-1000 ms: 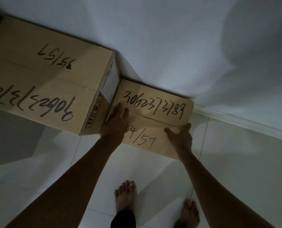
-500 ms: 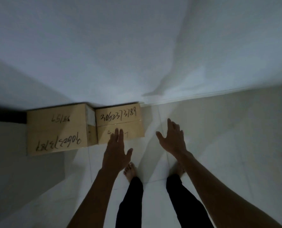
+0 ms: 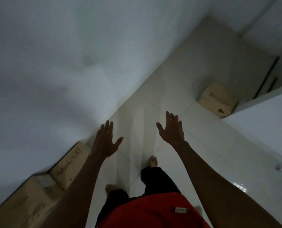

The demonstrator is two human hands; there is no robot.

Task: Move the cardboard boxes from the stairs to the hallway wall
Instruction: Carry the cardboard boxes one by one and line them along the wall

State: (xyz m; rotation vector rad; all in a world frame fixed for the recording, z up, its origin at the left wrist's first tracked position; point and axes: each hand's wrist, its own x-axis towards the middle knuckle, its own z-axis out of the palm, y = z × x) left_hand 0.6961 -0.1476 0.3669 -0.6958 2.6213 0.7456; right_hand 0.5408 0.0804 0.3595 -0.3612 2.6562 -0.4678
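Head view, dim and tilted: a glossy white tiled floor (image 3: 207, 155) runs diagonally from the lower right toward the upper right, meeting a plain white hallway wall (image 3: 57, 66) along a pale skirting line. Thin grout lines cross the tiles, and a few bright glints sit on the floor near its right edge.

Two brown cardboard boxes with black handwritten numbers stand on the floor against the wall at the lower left: the smaller box (image 3: 69, 165) and, touching its near end, the larger box (image 3: 23, 208), both blurred. A third brown cardboard box (image 3: 216, 99) with dark writing sits well apart at the far end of the floor, tucked into the corner where a white wall section (image 3: 262, 119) juts in from the right. Behind it a dark vertical strip shows; what it is cannot be told.

Both hands are empty and held out over the floor, fingers spread wide. The left hand (image 3: 106, 142) hovers just beyond the smaller box, not touching it; the right hand (image 3: 171, 130) is over bare tiles. Bare feet, black trousers and a red shirt (image 3: 153, 211) show below.
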